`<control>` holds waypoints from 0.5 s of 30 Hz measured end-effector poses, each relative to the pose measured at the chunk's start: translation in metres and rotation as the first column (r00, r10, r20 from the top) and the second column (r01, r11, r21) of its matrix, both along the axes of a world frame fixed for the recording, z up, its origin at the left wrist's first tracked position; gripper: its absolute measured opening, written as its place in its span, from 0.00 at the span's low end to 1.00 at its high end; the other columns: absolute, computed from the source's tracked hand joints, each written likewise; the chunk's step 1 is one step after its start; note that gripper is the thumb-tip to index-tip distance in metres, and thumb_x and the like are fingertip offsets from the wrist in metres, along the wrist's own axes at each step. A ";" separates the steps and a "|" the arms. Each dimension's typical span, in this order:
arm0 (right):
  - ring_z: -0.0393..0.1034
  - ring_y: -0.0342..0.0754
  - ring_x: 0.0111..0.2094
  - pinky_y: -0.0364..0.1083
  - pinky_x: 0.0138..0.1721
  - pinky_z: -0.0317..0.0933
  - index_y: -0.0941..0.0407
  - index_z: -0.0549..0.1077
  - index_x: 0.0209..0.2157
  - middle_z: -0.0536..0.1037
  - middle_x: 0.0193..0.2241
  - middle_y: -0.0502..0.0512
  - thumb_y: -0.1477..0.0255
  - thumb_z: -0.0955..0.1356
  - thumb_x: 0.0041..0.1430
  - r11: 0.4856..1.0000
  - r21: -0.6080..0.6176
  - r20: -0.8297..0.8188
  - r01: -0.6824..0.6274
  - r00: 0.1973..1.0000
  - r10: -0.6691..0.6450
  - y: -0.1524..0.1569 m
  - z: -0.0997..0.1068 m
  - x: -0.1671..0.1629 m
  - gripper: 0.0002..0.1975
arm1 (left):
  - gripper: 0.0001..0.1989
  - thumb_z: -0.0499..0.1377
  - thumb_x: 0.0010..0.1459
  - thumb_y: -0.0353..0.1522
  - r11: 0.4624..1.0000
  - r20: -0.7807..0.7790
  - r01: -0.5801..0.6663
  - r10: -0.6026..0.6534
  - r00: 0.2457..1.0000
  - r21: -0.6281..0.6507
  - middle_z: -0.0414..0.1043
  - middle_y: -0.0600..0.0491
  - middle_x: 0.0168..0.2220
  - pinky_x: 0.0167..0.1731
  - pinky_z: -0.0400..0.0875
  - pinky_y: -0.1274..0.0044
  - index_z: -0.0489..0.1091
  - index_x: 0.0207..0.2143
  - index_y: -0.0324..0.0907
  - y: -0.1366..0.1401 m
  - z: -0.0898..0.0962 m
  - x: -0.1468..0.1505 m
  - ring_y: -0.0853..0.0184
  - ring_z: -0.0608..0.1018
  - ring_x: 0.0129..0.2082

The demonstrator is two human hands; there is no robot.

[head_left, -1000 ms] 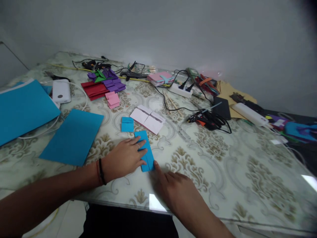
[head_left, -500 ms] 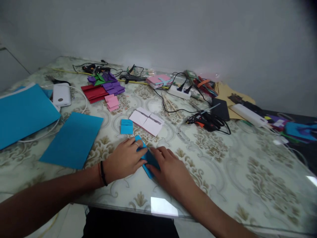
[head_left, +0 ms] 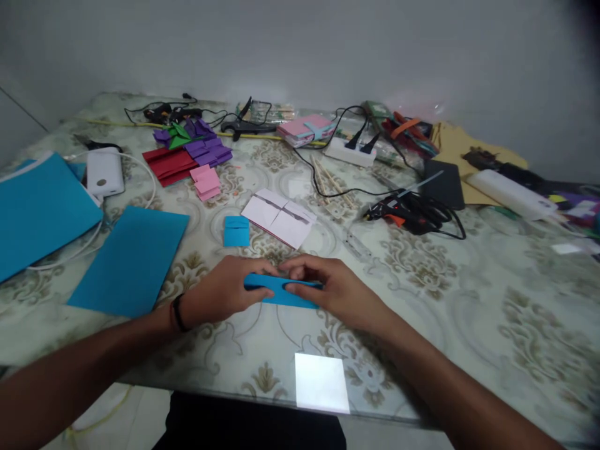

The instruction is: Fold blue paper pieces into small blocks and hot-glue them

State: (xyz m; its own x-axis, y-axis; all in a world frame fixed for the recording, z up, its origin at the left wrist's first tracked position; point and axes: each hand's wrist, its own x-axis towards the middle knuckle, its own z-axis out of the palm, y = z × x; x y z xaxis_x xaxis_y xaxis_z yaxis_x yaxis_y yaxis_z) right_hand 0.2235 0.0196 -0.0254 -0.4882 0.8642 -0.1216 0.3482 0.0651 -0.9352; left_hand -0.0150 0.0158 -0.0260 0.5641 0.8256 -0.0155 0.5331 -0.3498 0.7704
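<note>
A folded strip of blue paper (head_left: 293,295) lies crosswise at the near middle of the table, its long fold slightly raised. My left hand (head_left: 234,284) grips its left end, thumb in front and fingers behind. At the right part, my right hand (head_left: 335,284) holds it between thumb and curled fingers. Just beyond the left hand lies a small folded blue paper square (head_left: 237,232). Behind the strip rests a stack of white folded paper (head_left: 279,217) with a dark band-like mark. To the left is a flat blue sheet (head_left: 134,262).
Larger blue sheets (head_left: 47,212) and a white power bank (head_left: 104,170) with its cable sit at left. Red folded paper (head_left: 169,164), purple folded paper (head_left: 209,151) and pink folded paper (head_left: 206,182) lie behind. A glue gun (head_left: 412,209) and a power strip (head_left: 350,152) are at right.
The blue strip has turned from a slant to lying crosswise. My hands have shifted from pressing on it to holding it at both ends. The view has shifted slightly.
</note>
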 end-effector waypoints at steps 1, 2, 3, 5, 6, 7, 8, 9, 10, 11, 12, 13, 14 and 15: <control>0.73 0.45 0.33 0.43 0.34 0.67 0.56 0.78 0.49 0.79 0.32 0.51 0.68 0.72 0.60 1.000 -0.023 -0.043 0.020 0.999 -0.021 -0.001 -0.002 0.000 0.15 | 0.12 0.67 0.59 0.31 0.998 0.032 -0.015 0.017 0.999 -0.065 0.84 0.56 0.39 0.40 0.73 0.75 0.79 0.46 0.44 0.000 0.002 0.000 0.64 0.82 0.38; 0.73 0.45 0.33 0.43 0.34 0.67 0.56 0.78 0.49 0.79 0.33 0.51 0.68 0.72 0.60 0.998 -0.037 -0.065 0.042 0.997 -0.044 -0.002 -0.003 0.001 0.15 | 0.11 0.68 0.58 0.32 0.994 0.054 -0.032 0.037 0.998 -0.105 0.83 0.56 0.38 0.38 0.72 0.76 0.79 0.44 0.44 0.000 0.004 0.001 0.65 0.82 0.37; 0.73 0.45 0.33 0.43 0.34 0.66 0.55 0.78 0.48 0.80 0.34 0.51 0.68 0.72 0.60 0.997 -0.046 -0.073 0.061 0.995 -0.064 -0.003 -0.005 0.002 0.15 | 0.10 0.68 0.58 0.33 0.989 0.053 -0.064 0.072 0.996 -0.137 0.83 0.56 0.38 0.39 0.72 0.76 0.79 0.43 0.43 0.000 0.006 0.001 0.65 0.82 0.38; 0.72 0.44 0.31 0.42 0.31 0.64 0.56 0.79 0.44 0.80 0.33 0.51 0.67 0.72 0.60 0.994 -0.079 -0.070 0.076 0.994 -0.081 -0.003 -0.006 0.005 0.12 | 0.09 0.68 0.57 0.33 0.977 0.046 -0.127 0.136 0.990 -0.174 0.83 0.55 0.39 0.40 0.72 0.75 0.79 0.42 0.43 0.000 0.009 0.003 0.64 0.81 0.39; 0.70 0.43 0.29 0.41 0.29 0.62 0.56 0.79 0.41 0.79 0.31 0.51 0.66 0.73 0.60 0.991 -0.107 -0.075 0.076 0.994 -0.084 -0.003 -0.007 0.007 0.10 | 0.10 0.68 0.57 0.34 0.972 0.033 -0.128 0.137 0.990 -0.197 0.82 0.55 0.39 0.40 0.71 0.75 0.79 0.42 0.43 -0.001 0.011 0.003 0.64 0.81 0.39; 0.68 0.43 0.27 0.41 0.27 0.60 0.57 0.79 0.39 0.78 0.28 0.50 0.65 0.73 0.60 0.988 -0.140 -0.084 0.073 0.993 -0.085 -0.003 -0.007 0.008 0.10 | 0.09 0.67 0.57 0.34 0.968 0.014 -0.121 0.127 0.992 -0.219 0.82 0.55 0.38 0.38 0.71 0.76 0.79 0.41 0.42 -0.001 0.012 0.003 0.64 0.80 0.37; 0.66 0.42 0.26 0.41 0.26 0.59 0.57 0.79 0.37 0.76 0.26 0.49 0.65 0.73 0.59 0.983 -0.171 -0.096 0.072 0.991 -0.089 -0.003 -0.006 0.009 0.10 | 0.08 0.66 0.58 0.36 0.964 -0.014 -0.103 0.102 0.995 -0.243 0.80 0.56 0.35 0.34 0.69 0.77 0.79 0.39 0.42 -0.001 0.013 0.003 0.66 0.78 0.34; 0.65 0.42 0.25 0.40 0.25 0.58 0.57 0.78 0.36 0.74 0.25 0.48 0.65 0.73 0.59 0.978 -0.192 -0.107 0.075 0.990 -0.097 -0.004 -0.005 0.009 0.09 | 0.08 0.66 0.59 0.37 0.960 -0.045 -0.078 0.068 0.997 -0.269 0.77 0.56 0.30 0.30 0.65 0.77 0.78 0.36 0.41 -0.002 0.013 0.003 0.67 0.76 0.31; 0.65 0.42 0.25 0.40 0.25 0.57 0.57 0.78 0.35 0.74 0.24 0.48 0.66 0.73 0.58 0.976 -0.200 -0.119 0.081 0.987 -0.107 -0.005 -0.004 0.008 0.09 | 0.11 0.65 0.60 0.39 0.954 -0.075 -0.052 0.031 0.997 -0.294 0.73 0.58 0.26 0.27 0.61 0.78 0.76 0.31 0.40 -0.002 0.014 0.003 0.69 0.72 0.27; 0.65 0.41 0.25 0.40 0.25 0.58 0.57 0.78 0.36 0.75 0.25 0.48 0.66 0.73 0.58 0.976 -0.197 -0.128 0.088 0.985 -0.115 -0.006 -0.003 0.007 0.08 | 0.15 0.64 0.61 0.40 0.948 -0.099 -0.030 -0.002 0.995 -0.318 0.67 0.59 0.22 0.24 0.57 0.78 0.73 0.27 0.39 -0.003 0.014 0.003 0.71 0.68 0.24; 0.65 0.41 0.26 0.40 0.26 0.58 0.57 0.78 0.37 0.76 0.27 0.49 0.67 0.73 0.58 0.978 -0.188 -0.133 0.095 0.984 -0.121 -0.008 -0.001 0.006 0.08 | 0.18 0.64 0.61 0.41 0.942 -0.111 -0.015 -0.023 0.994 -0.336 0.62 0.60 0.20 0.23 0.54 0.78 0.70 0.24 0.39 -0.004 0.014 0.003 0.72 0.64 0.23; 0.65 0.41 0.26 0.41 0.26 0.58 0.57 0.78 0.38 0.77 0.28 0.49 0.66 0.72 0.59 0.979 -0.178 -0.138 0.097 0.983 -0.122 -0.010 0.001 0.005 0.09 | 0.20 0.63 0.62 0.41 0.936 -0.108 -0.012 -0.028 0.994 -0.352 0.57 0.60 0.20 0.23 0.52 0.78 0.66 0.22 0.39 -0.004 0.014 0.003 0.73 0.62 0.23; 0.65 0.41 0.26 0.41 0.26 0.59 0.57 0.78 0.39 0.77 0.29 0.49 0.66 0.72 0.59 0.981 -0.170 -0.142 0.096 0.983 -0.120 -0.011 0.002 0.005 0.10 | 0.21 0.63 0.62 0.41 0.929 -0.087 -0.020 -0.014 0.996 -0.369 0.55 0.61 0.20 0.23 0.51 0.78 0.64 0.22 0.39 -0.005 0.014 0.003 0.73 0.60 0.23; 0.66 0.42 0.26 0.41 0.26 0.59 0.57 0.78 0.39 0.77 0.28 0.50 0.65 0.72 0.60 0.982 -0.170 -0.144 0.087 0.983 -0.112 -0.012 0.003 0.005 0.10 | 0.21 0.63 0.62 0.41 0.921 -0.056 -0.038 0.018 0.998 -0.387 0.55 0.61 0.21 0.23 0.52 0.78 0.63 0.22 0.39 -0.005 0.014 0.004 0.73 0.60 0.23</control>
